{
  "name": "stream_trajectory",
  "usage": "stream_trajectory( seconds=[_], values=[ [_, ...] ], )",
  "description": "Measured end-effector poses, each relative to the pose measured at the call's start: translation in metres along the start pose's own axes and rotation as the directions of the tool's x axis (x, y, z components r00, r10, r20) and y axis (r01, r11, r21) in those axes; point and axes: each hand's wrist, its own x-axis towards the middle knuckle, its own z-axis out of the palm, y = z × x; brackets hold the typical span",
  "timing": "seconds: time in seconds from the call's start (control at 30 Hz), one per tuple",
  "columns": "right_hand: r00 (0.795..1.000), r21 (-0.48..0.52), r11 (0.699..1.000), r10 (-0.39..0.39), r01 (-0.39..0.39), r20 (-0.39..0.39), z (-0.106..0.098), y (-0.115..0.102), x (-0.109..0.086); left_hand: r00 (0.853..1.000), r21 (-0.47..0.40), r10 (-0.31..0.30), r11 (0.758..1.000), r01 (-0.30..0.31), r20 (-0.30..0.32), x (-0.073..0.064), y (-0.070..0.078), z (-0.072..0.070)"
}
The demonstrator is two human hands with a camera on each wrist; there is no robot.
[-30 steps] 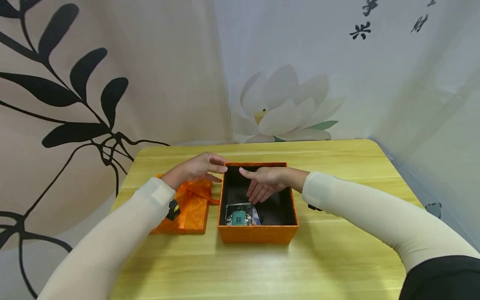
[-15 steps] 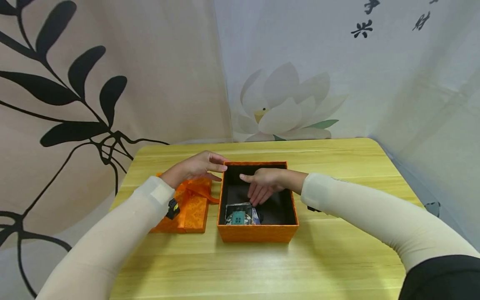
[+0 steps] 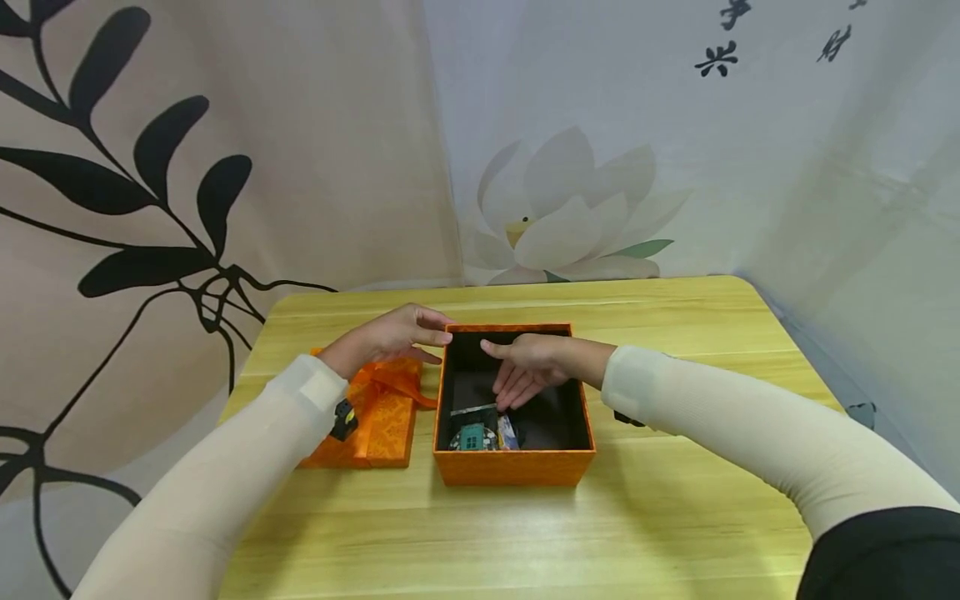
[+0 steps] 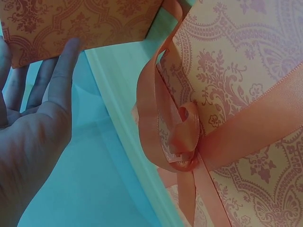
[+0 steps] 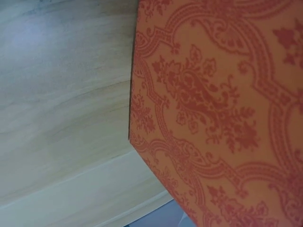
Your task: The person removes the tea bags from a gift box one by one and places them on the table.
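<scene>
An orange patterned box [image 3: 512, 468] with a dark inside stands uncovered on the table in the head view. My left hand [image 3: 393, 335] touches its far left corner with mostly straight fingers. In the left wrist view that hand [image 4: 40, 125] has fingertips against the box wall [image 4: 94, 28], some partly hidden behind it. My right hand [image 3: 528, 367] reaches into the box, fingers straight and pointing down at several small flat pieces, perhaps cards or photos. Among these are a dark one with a teal house-like picture [image 3: 472, 437] and a bluish one [image 3: 507, 433]. Whether the fingertips touch them is unclear.
Left of the box lies its orange patterned lid [image 3: 390, 429] with a ribbon [image 4: 147, 113] tied in a bow. The right wrist view shows only the box's outer wall [image 5: 213, 104] and the wooden table [image 3: 660, 517]. A printed cloth [image 3: 360, 167] hangs behind.
Inside the box, the teal-pictured piece has shifted slightly left and a gap has opened between it and the bluish piece. Both hands stay nearly in place.
</scene>
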Motion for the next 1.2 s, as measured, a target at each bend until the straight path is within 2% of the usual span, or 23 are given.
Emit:
stream_trajectory(
  seconds=[0.3, 0.53, 0.87, 1.2],
  values=[
    [1.000, 0.070, 0.998, -0.002, 0.003, -0.004, 0.001, -0.002, -0.002, 1.000, 0.010, -0.004, 1.000, 0.003, 0.010, 0.000, 0.000, -0.001],
    [0.997, 0.119, 0.993, 0.017, -0.025, 0.072, 0.000, -0.002, 0.001, 1.000, 0.002, -0.002, 1.000, 0.002, 0.017, 0.001, 0.000, -0.002],
    [0.982, 0.080, 0.994, 0.063, -0.078, 0.176, 0.011, -0.005, 0.006, 1.000, -0.004, -0.024, 1.000, 0.024, 0.002, 0.001, 0.001, -0.001],
    [0.975, 0.034, 0.994, 0.092, -0.100, 0.203, 0.022, -0.006, 0.010, 1.000, -0.010, -0.028, 1.000, 0.028, 0.005, 0.000, 0.001, -0.001]
  ],
)
